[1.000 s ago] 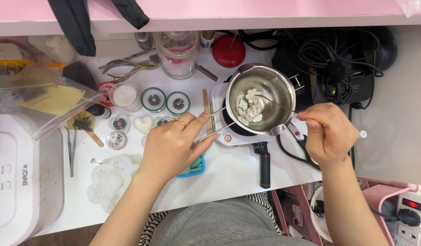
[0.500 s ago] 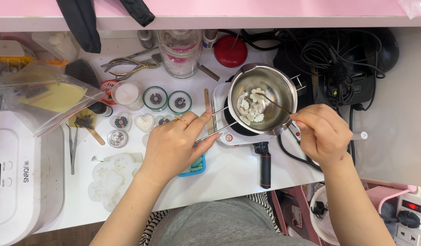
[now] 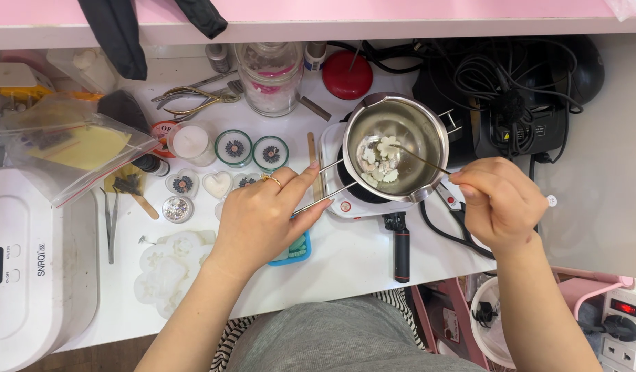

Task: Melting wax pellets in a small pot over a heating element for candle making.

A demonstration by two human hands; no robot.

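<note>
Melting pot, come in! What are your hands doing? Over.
Left hand gripping wire handle of steel melting pot. Right hand holding thin stirring stick in white wax pieces. Nothing blocking.

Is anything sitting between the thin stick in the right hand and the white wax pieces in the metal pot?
Nothing visible. The right hand holds the thin stick over the metal pot's open rim, its tip already at the white wax pieces. The left hand grips the wire handle on the far side.
</note>
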